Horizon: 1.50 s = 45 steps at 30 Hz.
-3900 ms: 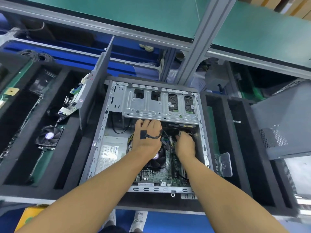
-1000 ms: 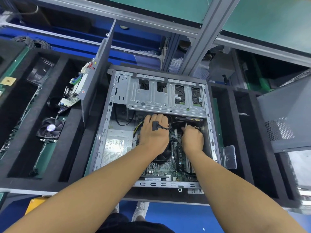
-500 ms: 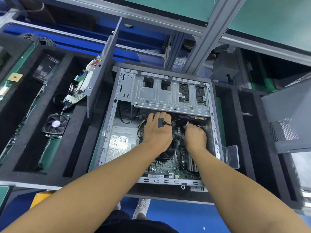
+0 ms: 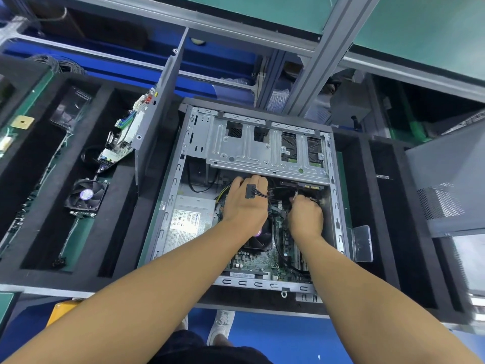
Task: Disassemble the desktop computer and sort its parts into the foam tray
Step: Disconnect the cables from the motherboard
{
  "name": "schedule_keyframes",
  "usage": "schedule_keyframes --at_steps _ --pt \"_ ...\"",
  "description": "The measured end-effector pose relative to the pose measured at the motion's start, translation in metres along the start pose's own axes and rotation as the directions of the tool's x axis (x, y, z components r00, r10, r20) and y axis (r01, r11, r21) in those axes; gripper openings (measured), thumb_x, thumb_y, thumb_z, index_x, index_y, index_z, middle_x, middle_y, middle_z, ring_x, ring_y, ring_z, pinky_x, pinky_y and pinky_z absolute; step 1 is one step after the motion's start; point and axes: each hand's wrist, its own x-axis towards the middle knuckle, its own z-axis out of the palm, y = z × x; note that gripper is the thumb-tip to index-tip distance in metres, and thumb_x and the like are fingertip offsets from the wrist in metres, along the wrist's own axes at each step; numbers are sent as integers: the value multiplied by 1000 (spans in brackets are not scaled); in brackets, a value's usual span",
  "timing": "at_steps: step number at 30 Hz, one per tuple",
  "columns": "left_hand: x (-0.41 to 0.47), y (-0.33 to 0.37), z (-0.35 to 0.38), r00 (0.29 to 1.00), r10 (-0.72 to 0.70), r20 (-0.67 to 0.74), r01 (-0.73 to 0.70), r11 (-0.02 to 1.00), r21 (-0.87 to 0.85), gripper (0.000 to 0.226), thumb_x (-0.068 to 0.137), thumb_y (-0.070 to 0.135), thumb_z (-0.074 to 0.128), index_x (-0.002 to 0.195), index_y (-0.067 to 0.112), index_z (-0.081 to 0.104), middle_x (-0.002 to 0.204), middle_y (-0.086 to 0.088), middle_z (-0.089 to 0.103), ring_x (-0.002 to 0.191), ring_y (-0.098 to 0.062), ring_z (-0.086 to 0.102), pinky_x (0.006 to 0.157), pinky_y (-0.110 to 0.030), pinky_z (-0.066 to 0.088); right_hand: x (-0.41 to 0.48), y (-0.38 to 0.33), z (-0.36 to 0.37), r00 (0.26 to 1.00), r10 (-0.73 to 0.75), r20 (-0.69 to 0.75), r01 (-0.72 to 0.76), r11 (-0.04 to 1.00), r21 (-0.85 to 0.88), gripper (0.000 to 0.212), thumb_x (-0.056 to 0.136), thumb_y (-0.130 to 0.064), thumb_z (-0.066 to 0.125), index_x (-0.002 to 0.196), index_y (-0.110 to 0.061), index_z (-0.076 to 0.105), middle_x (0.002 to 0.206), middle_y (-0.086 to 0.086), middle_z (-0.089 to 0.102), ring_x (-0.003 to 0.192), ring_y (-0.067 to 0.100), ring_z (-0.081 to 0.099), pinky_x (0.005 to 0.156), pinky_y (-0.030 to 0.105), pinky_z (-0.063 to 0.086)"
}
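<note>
The open desktop case [image 4: 170, 206] lies flat in the black foam tray [image 4: 123, 232]. My left hand [image 4: 244, 208] reaches under the metal drive cage [image 4: 252, 151], fingers stretched out and tips hidden. A loose black power connector [image 4: 250, 191] lies across the back of that hand, its wires running right. My right hand [image 4: 305, 216] is curled just below the cage and pinches a cable plug [image 4: 296, 197] beside the drive. Below the hands are the CPU fan [image 4: 259, 237] and motherboard [image 4: 262, 261]. The power supply [image 4: 189, 222] sits to the left.
In the tray's left slots lie a black fan [image 4: 86, 197] and a circuit board [image 4: 123, 143]. A grey side panel [image 4: 157, 114] stands upright against the case's left edge. A clear plastic piece [image 4: 363, 243] sits right of the case, a grey mesh panel [image 4: 451, 185] beyond it.
Both hands stay under the drive cage in almost the same spots. The black connector remains on my left hand. Only my viewpoint has shifted slightly.
</note>
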Motion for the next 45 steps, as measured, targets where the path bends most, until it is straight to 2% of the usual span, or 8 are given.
schedule_keyframes --at_steps 6,17,21,24,26,30,37,45 --pt "-8 2 -4 990 -136 -43 118 950 -289 14 85 8 53 92 20 51 90 10 48 84 -16 38 74 -34 40 -3 -1 -6 997 -69 15 70 995 -74 10 98 -9 52 103 -9 61 101 8 67 94 25 67 67 31 48" --pt "-9 14 -10 953 300 -48 -295 951 97 12 100 25 38 98 18 48 93 0 48 84 -20 40 74 -32 25 -6 -1 -19 985 128 112 -159 930 331 17 97 1 46 106 0 61 102 18 67 91 33 65 66 35 49" --pt "-14 24 -15 909 414 41 -411 909 -67 18 99 30 46 89 23 32 81 7 37 76 -21 41 67 -32 27 -18 5 -28 865 371 338 -468 352 811 22 92 3 44 105 0 61 91 12 61 82 25 57 62 29 47" --pt "-16 20 -18 814 518 264 -505 855 -120 26 92 35 57 94 24 34 84 9 42 82 -23 53 62 -35 40 -19 7 -36 625 203 754 -654 -391 647 31 102 -12 37 75 -5 49 61 9 53 59 22 56 57 31 50" --pt "-12 17 -20 688 599 410 -639 768 -51 25 88 36 63 102 23 46 99 4 54 96 -18 55 77 -36 47 -17 7 -34 596 61 801 -666 -519 535 36 102 -20 39 68 -13 48 50 2 49 44 17 47 48 26 39" --pt "5 21 -20 590 616 521 -714 700 -19 23 89 18 47 87 31 66 98 15 61 100 -7 51 98 -35 31 -3 4 -33 580 -26 814 -722 -480 499 31 101 -18 40 73 -10 50 63 5 51 52 19 49 52 29 40" --pt "30 25 -6 797 380 470 -522 825 216 25 84 10 55 105 20 63 109 0 58 106 -23 54 90 -37 38 22 1 -35 487 52 872 -752 -482 449 31 102 -5 36 73 -8 44 64 6 43 28 10 34 26 16 28" --pt "59 42 0 676 225 702 -507 833 221 41 90 37 38 116 16 62 117 -3 63 101 -25 61 79 -36 51 19 1 -21 504 151 851 -849 -93 520 38 103 -17 38 66 -16 46 41 -2 42 25 9 22 32 13 10"
